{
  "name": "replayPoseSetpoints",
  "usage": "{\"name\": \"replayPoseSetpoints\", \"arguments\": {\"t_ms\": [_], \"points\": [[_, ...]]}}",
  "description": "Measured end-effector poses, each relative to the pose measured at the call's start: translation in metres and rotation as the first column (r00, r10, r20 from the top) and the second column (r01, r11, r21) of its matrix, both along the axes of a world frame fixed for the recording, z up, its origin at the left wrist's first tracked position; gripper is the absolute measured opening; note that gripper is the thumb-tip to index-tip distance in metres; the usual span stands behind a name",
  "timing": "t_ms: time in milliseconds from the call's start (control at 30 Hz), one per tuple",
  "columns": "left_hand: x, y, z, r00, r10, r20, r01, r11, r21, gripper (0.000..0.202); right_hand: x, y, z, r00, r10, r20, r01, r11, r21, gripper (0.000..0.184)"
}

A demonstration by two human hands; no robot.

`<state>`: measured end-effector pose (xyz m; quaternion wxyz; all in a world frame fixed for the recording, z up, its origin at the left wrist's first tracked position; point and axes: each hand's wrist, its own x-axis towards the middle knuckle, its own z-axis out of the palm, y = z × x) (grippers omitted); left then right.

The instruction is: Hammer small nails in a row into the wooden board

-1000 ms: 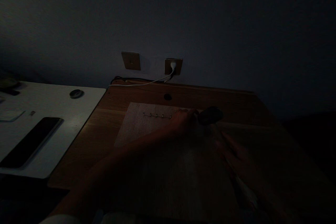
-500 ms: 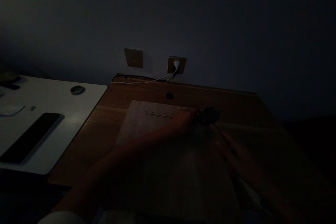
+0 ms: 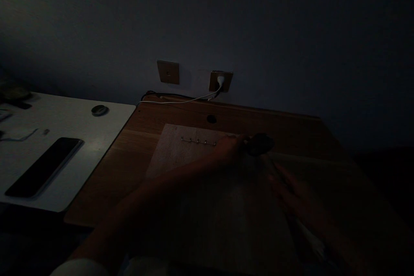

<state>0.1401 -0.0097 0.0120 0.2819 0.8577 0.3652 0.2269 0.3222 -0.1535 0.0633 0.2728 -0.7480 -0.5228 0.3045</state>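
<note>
In the dim light, my right hand [image 3: 296,196] is closed around the handle of a dark-headed hammer [image 3: 260,144]. The handle slants down to the lower right. The hammer's head hangs over the far right part of a pale wooden board [image 3: 168,151], just beside the fingers of my left hand [image 3: 228,146]. That hand rests at the board's far side with its fingers drawn together; what they hold is hidden in shadow. Left of it, several small nails [image 3: 198,141] stand upright in a row in the board.
The board lies on a brown wooden table [image 3: 129,151] against a wall. On a white table [image 3: 90,138] to the left are a black phone [image 3: 43,168] and a small round object [image 3: 99,110]. A white cable [image 3: 181,102] runs from the wall socket [image 3: 221,81] along the back edge.
The whole view has shifted slightly, so everything sits a little further right. Both hands and the hammer keep about the same places over the board.
</note>
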Motion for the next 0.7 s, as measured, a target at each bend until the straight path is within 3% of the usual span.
{"name": "replayPoseSetpoints", "arguments": {"t_ms": [133, 300, 467, 567, 700], "points": [[-0.001, -0.001, 0.005, 0.999, -0.024, -0.027, 0.024, 1.0, 0.004, 0.048, -0.004, 0.0, 0.003, 0.999, -0.014, -0.042, 0.013, 1.0, -0.023, 0.073], [-0.002, -0.005, 0.008, 0.996, -0.012, -0.089, 0.02, 0.996, 0.088, 0.05, -0.007, -0.004, 0.007, 0.998, -0.035, -0.061, 0.033, 0.999, -0.036, 0.064], [-0.003, -0.011, 0.007, 0.998, -0.023, -0.062, 0.04, 0.959, 0.281, 0.05, -0.009, -0.032, 0.001, 0.971, -0.22, -0.09, 0.214, 0.974, -0.066, 0.074], [-0.003, -0.014, 0.01, 0.998, -0.046, -0.051, 0.061, 0.935, 0.351, 0.053, -0.022, -0.052, -0.004, 0.963, -0.222, -0.152, 0.21, 0.973, -0.095, 0.086], [-0.008, -0.015, 0.025, 0.996, -0.093, -0.018, 0.092, 0.92, 0.381, 0.043, -0.044, -0.062, -0.011, 0.975, -0.192, -0.113, 0.198, 0.979, 0.044, 0.067]]}}
